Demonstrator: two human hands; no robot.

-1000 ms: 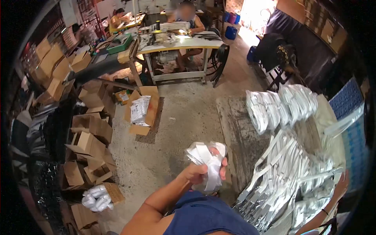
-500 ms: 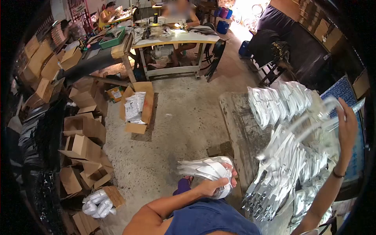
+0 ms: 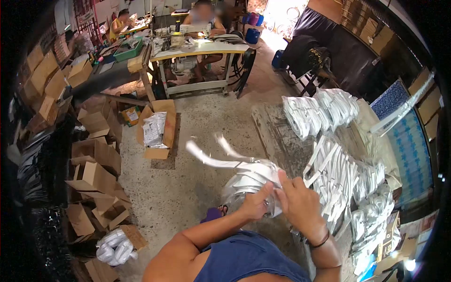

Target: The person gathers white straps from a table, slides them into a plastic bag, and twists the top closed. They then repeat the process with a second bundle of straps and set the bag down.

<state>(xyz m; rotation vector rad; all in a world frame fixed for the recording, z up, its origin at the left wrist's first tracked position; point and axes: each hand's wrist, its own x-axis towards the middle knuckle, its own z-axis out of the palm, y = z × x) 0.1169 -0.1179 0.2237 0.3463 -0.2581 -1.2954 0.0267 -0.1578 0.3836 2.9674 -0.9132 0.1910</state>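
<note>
White strap bundle (image 3: pixel 251 181), partly in clear plastic, is at lower centre of frame, in front of the person's blue top (image 3: pixel 249 258). Change: right hand (image 3: pixel 303 204) has come in from the right side to the bundle, and long strap ends (image 3: pixel 209 161) now trail off toward upper left, blurred. So both hands are at one bundle, which looks like straps being added or straightened. Left hand (image 3: pixel 256 205) clamped on the bundle, thumb on top, other fingers mostly hidden. Right fingers close together at its right end; can't tell if they pinch a strap. Right of centre: loose strap pile (image 3: pixel 333 176) on worn table (image 3: pixel 275 124), wrapped bundles (image 3: pixel 305 115) above it. Left: open cartons (image 3: pixel 96 176). Top: another person (image 3: pixel 213 23) at sewing table (image 3: pixel 202 50).
</note>
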